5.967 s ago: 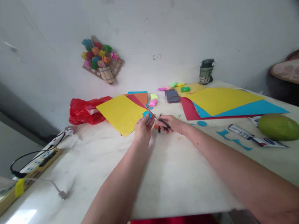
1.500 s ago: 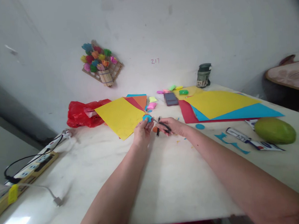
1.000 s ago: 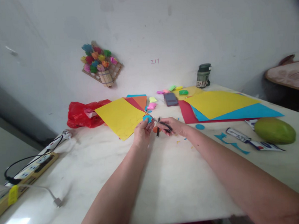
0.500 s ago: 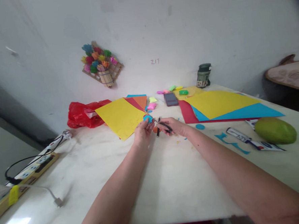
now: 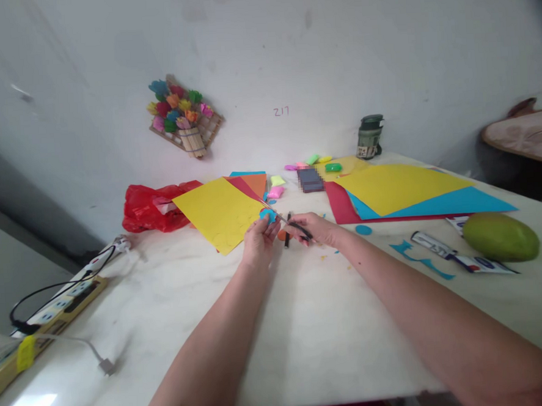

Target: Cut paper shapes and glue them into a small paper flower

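Observation:
My left hand (image 5: 258,239) pinches a small piece of blue paper (image 5: 267,215) near the middle of the table. In my right hand (image 5: 312,228) is a pair of scissors (image 5: 278,215), its dark handles in my fingers and its blades pointing up and left at the blue paper. Whether the blades are closed on the paper is too small to tell. A dark pen-like stick (image 5: 287,239) and an orange paper disc (image 5: 281,234) lie between my hands. To the left is a yellow sheet (image 5: 219,215), and a blue paper disc (image 5: 363,229) lies right of my right hand.
Yellow, blue and red sheets (image 5: 403,186) lie at the right, with blue scraps (image 5: 419,258), a glue tube (image 5: 432,245) and a green mango-like fruit (image 5: 501,236) nearer. A red plastic bag (image 5: 149,207), a power strip (image 5: 61,304) and a cable stand left. A bottle (image 5: 369,137) stands behind.
Almost nothing differs. Both hands keep their places with the blue paper and the scissors; the whole view has shifted very slightly.

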A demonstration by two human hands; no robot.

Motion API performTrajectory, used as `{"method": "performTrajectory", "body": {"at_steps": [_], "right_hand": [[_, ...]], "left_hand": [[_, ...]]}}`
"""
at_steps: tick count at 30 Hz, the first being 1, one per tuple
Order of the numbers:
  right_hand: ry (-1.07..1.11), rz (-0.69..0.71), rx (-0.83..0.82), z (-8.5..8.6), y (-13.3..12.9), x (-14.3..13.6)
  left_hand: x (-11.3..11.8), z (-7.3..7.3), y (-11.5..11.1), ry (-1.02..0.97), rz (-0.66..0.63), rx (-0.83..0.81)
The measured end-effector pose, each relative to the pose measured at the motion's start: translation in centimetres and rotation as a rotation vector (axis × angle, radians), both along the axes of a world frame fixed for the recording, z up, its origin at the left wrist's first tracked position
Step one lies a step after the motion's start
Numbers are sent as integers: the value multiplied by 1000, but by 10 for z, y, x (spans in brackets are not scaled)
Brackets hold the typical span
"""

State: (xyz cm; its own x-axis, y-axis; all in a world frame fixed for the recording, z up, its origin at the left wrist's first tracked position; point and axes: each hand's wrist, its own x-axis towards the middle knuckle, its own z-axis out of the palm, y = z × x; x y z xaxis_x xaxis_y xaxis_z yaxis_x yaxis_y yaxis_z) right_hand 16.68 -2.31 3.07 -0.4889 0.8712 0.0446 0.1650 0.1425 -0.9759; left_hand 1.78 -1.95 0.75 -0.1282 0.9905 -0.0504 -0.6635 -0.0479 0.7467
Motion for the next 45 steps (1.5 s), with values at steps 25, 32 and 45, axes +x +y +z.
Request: {"method": "performTrajectory", "body": {"at_steps": [25,32,45], "right_hand": [[436,-345,1,-6,14,-4],[464,-344,-9,-8,16,-7],[347,-365,49,-3,17,-3]], "left_hand": [[6,0,-5,57,-259,24],[8,0,-5,66,-279,41],[2,1,-5,257,-311,55]]}}
